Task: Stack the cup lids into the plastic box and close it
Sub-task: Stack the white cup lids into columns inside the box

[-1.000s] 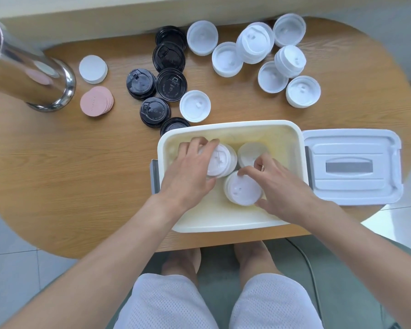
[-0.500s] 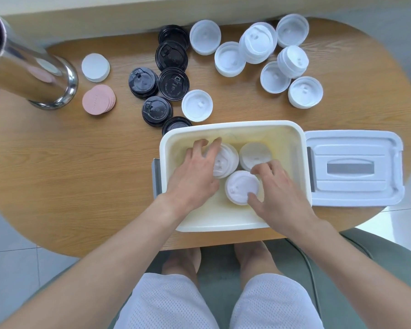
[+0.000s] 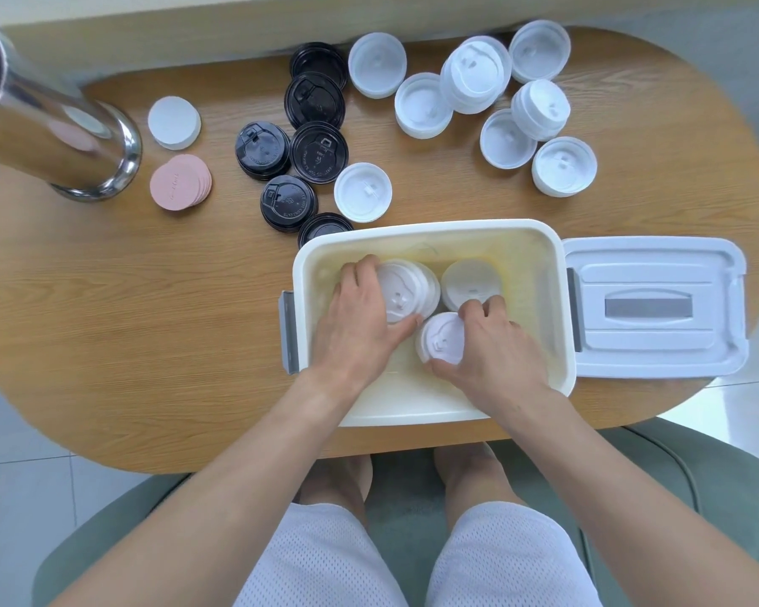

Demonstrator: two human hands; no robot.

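Honestly, just seat both stacks flat: the left hand (image 3: 360, 317) is curled round a white lid stack (image 3: 406, 289) inside the plastic box (image 3: 430, 230), the right hand (image 3: 485, 348) grips another stack (image 3: 441, 337) beside it. Box lid (image 3: 653, 306) lies right of that hand.

— What else did you have on the table?

— I saw a shiny steel cylinder (image 3: 40, 120) lying tilted at ten o'clock on the wooden table (image 3: 106, 300). Just beside its rim, a fanned stack of pink round coasters (image 3: 179, 181) lay, with a white round disc (image 3: 174, 122) at twelve o'clock of them.

— And below?

— At six o'clock I had white mesh shorts (image 3: 325, 562) and a grey-green seat (image 3: 697, 475).
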